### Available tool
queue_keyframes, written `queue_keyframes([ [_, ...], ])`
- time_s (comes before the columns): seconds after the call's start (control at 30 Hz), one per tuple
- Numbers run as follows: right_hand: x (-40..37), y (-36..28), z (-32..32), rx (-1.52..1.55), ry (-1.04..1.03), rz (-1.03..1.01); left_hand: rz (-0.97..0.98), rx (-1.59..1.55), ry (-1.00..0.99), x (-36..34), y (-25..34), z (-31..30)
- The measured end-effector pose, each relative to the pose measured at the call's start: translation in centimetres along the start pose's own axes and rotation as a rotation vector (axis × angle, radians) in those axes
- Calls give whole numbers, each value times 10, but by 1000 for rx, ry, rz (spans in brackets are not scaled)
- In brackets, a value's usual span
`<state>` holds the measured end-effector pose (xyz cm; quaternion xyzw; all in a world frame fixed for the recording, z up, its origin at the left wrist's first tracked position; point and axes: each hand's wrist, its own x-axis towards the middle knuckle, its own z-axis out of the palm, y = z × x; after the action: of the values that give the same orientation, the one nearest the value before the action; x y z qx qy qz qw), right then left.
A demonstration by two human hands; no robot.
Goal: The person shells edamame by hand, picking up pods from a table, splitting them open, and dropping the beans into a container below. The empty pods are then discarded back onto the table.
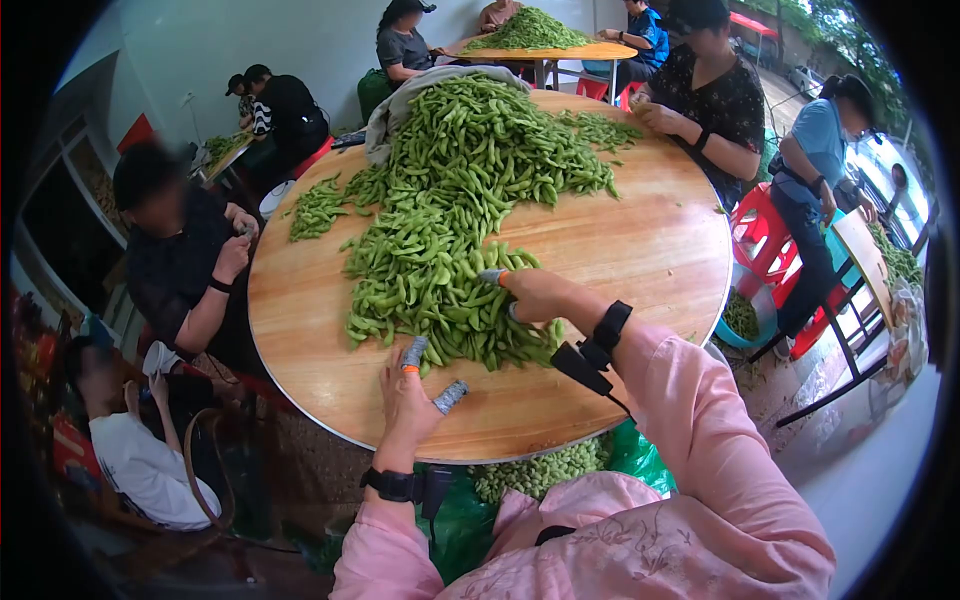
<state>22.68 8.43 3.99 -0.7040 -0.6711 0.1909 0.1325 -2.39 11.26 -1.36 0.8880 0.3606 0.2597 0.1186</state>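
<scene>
A large pile of green bean pods (430, 240) spreads over the round wooden table (650, 230). At the pile's near right side, my right hand (535, 295) reaches over the pods, its taped fingertips touching them; whether a pod is between the fingers is too small to tell. My left hand (412, 395) is at the near edge of the pile, fingers apart, with grey tape on the thumb and a finger and nothing held. Below the table edge, shelled beans (540, 468) lie on a green plastic bag (640, 455).
A grey cloth (385, 125) lies under the far pods. People sit at the left (175, 250) and right (700, 100) of the table. Behind is another table (590, 50) with pods. Red stools (760, 235) and a blue basin (765, 320) stand at the right.
</scene>
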Motion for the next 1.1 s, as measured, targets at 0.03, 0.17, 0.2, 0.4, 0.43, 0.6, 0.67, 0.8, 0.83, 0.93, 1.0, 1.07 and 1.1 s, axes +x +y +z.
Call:
queue_keyframes([
  [0.03,3,-1,5,-63,-40,-24,0,0,-5,2,1,1],
  [0.17,-18,-33,16,-142,-134,-43,40,-139,33,-3,-13,12],
  [0.2,-25,-43,14,-136,-157,-55,89,-134,80,-3,-17,15],
  [0.4,-71,-38,-15,-120,14,-19,9,-327,65,-8,-10,-1],
  [0.43,-82,-26,-14,-29,161,-72,42,-280,113,-9,-6,-7],
  [0.6,-146,2,-7,400,280,125,32,-123,175,6,27,-41],
  [0.67,-167,6,12,538,313,138,-102,-535,-21,19,45,-35],
  [0.8,-193,0,42,847,363,169,86,-253,-71,51,58,-14],
  [0.83,-198,-6,44,908,343,205,65,-233,-187,56,61,-15],
  [0.93,-208,-13,50,880,345,203,129,-145,-300,67,51,-3],
  [1.0,-211,-14,53,849,354,188,113,-187,-315,67,48,-1],
  [1.07,-211,-12,57,893,373,152,68,-153,-440,69,48,-4],
  [1.1,-210,-13,55,894,376,150,71,-150,-439,70,50,-6],
])
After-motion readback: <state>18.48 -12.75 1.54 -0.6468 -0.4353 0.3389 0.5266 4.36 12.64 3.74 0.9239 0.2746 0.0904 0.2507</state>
